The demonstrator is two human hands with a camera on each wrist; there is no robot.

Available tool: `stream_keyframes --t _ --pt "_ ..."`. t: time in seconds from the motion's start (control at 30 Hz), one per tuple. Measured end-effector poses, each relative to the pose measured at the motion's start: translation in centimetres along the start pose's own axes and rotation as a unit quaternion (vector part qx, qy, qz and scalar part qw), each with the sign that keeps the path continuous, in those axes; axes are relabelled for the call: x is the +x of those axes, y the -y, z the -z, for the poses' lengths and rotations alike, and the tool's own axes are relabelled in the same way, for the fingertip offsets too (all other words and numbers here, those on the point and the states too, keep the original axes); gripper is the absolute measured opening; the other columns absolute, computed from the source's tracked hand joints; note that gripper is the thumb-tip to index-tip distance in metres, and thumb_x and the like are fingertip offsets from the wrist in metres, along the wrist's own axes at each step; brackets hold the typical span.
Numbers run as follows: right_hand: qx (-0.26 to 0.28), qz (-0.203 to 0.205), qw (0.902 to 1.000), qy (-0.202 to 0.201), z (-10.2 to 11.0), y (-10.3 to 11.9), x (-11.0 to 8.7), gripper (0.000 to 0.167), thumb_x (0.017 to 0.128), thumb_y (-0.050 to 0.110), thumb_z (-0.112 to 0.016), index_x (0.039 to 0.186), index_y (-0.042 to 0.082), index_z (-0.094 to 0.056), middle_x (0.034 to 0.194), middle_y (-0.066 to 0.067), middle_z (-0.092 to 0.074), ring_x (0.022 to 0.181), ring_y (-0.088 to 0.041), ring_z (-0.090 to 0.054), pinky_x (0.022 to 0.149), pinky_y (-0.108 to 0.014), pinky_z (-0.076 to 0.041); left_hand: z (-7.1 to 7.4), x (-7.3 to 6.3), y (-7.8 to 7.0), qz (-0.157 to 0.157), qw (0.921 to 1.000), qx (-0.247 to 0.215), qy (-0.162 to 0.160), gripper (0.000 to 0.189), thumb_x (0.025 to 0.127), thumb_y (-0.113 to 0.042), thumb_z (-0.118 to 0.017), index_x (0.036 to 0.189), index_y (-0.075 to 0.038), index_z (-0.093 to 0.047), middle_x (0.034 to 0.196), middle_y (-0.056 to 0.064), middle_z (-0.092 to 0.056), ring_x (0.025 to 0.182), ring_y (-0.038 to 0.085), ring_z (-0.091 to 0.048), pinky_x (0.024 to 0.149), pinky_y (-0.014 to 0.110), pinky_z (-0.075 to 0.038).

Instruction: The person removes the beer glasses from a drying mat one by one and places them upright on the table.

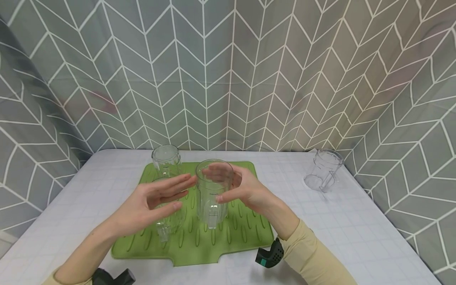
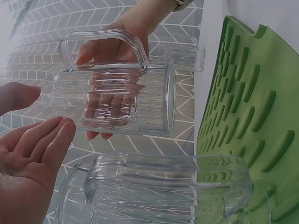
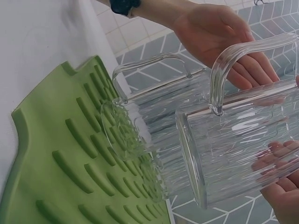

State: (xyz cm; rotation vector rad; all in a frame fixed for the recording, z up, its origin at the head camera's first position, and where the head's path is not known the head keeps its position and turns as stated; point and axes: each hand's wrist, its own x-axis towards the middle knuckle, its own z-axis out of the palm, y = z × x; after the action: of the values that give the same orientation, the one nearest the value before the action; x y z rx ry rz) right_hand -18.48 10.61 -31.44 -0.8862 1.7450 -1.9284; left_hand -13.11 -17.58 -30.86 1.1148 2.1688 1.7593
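Note:
My right hand [image 1: 247,190] holds a clear glass mug [image 1: 210,206] over the green drying mat [image 1: 249,237], its fingers behind the side and its thumb at the near side. The mug stands upright with its handle turned towards me, and in the right wrist view its thick base [image 3: 192,161] shows apart from the mat. My left hand [image 1: 154,202] hovers to the left, fingers straight, tips close to the held mug's rim. Under it a second clear mug [image 2: 154,186] sits on the mat, handle towards me, partly hidden by the hand in the head view.
A third clear mug [image 1: 166,156] stands at the mat's back left. Another glass mug [image 1: 322,172] is at the table's far right, beside the patterned curtain [image 1: 399,158]. The mat has raised ridges and lies on a white tablecloth [image 1: 313,221].

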Motion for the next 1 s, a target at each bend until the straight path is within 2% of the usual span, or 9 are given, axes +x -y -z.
stream_keyframes --t 0.2,0.37,0.6,0.83,1.0 --pt "-0.002 -0.002 1.0 0.0 0.0 0.0 0.0 0.076 0.075 -0.005 -0.079 0.144 0.008 -0.049 0.147 -0.01 -0.055 0.138 -0.027 -0.048 0.118 -0.043 -0.037 0.0 0.0 0.0 0.003 1.0 0.007 -0.001 0.062 0.097 0.004 -0.059 0.154 -0.009 -0.037 0.155 0.012 -0.044 0.139 0.022 -0.048 0.107 0.031 -0.047" --pt "-0.006 0.0 1.0 -0.001 0.0 0.0 0.0 0.076 0.075 -0.007 -0.078 0.144 0.008 -0.049 0.147 -0.01 -0.055 0.138 -0.025 -0.048 0.118 -0.043 -0.036 0.0 0.0 0.0 0.004 0.9999 0.009 -0.003 0.062 0.097 0.004 -0.059 0.154 -0.009 -0.038 0.155 0.012 -0.045 0.138 0.015 -0.049 0.107 0.03 -0.048" --pt "-0.003 0.003 1.0 0.002 0.1 0.1 0.0 0.076 0.075 -0.008 -0.077 0.143 0.007 -0.05 0.147 -0.01 -0.054 0.139 -0.025 -0.047 0.12 -0.046 -0.033 0.1 0.0 0.0 0.002 0.9998 0.017 -0.008 0.062 0.097 0.004 -0.06 0.153 -0.01 -0.039 0.154 0.011 -0.046 0.137 0.016 -0.05 0.107 0.03 -0.048" --pt "-0.001 0.004 1.0 0.006 0.2 0.1 -0.1 0.076 0.076 -0.006 -0.079 0.144 0.008 -0.05 0.148 -0.01 -0.054 0.14 -0.025 -0.046 0.119 -0.043 -0.035 0.8 -0.2 0.0 -0.011 0.9987 0.032 -0.037 0.061 0.096 0.007 -0.058 0.152 -0.005 -0.039 0.153 0.012 -0.048 0.136 0.015 -0.051 0.106 0.031 -0.048" --pt "0.005 0.006 1.0 0.006 0.2 0.2 -0.1 0.075 0.075 -0.007 -0.079 0.143 0.007 -0.05 0.147 -0.01 -0.054 0.141 -0.024 -0.046 0.121 -0.047 -0.032 1.5 -0.3 0.0 -0.031 0.9959 0.04 -0.075 0.058 0.095 0.011 -0.056 0.151 0.001 -0.04 0.15 0.009 -0.051 0.133 0.015 -0.055 0.105 0.028 -0.049"
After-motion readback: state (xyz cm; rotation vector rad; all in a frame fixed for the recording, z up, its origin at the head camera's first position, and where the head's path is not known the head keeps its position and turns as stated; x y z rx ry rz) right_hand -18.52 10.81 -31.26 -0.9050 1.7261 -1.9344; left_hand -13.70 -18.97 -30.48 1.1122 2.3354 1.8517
